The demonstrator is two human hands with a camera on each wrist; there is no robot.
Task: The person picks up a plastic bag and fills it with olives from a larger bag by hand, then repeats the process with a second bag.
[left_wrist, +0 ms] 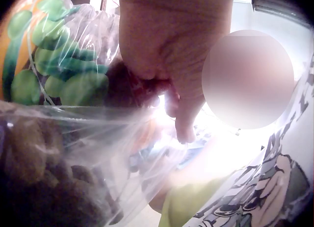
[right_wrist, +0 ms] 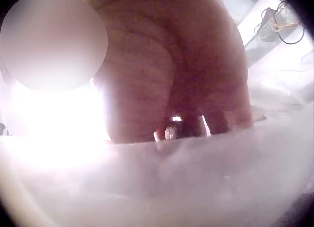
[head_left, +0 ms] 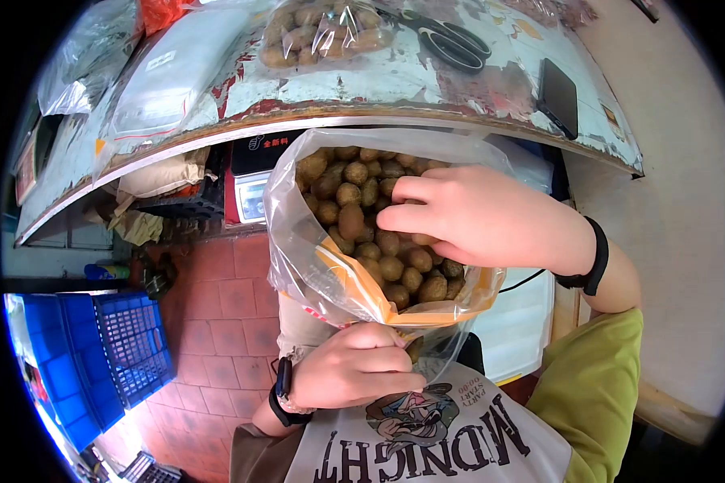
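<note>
A large clear plastic bag (head_left: 286, 233) with an orange band stands open, full of small round brown fruits (head_left: 350, 221). The right hand (head_left: 483, 213) reaches in over its right side, fingers bent down among the fruits; whether it grips one is hidden. In the right wrist view the bag's whitish film (right_wrist: 196, 173) covers the fingertips of that hand (right_wrist: 181, 70). At the bag's near edge the left hand (head_left: 358, 366) pinches the gathered plastic with curled fingers. The left wrist view shows this hand (left_wrist: 169, 50) beside the clear film (left_wrist: 132, 138), with fruits behind it.
Beyond the bag is a worn table (head_left: 330, 101) with a filled clear bag (head_left: 322, 36), black scissors (head_left: 455, 44), a phone (head_left: 557, 97) and flat plastic bags (head_left: 165, 76). Under it sits a scale (head_left: 251, 197). Blue crates (head_left: 97, 354) stand on the tiled floor at left.
</note>
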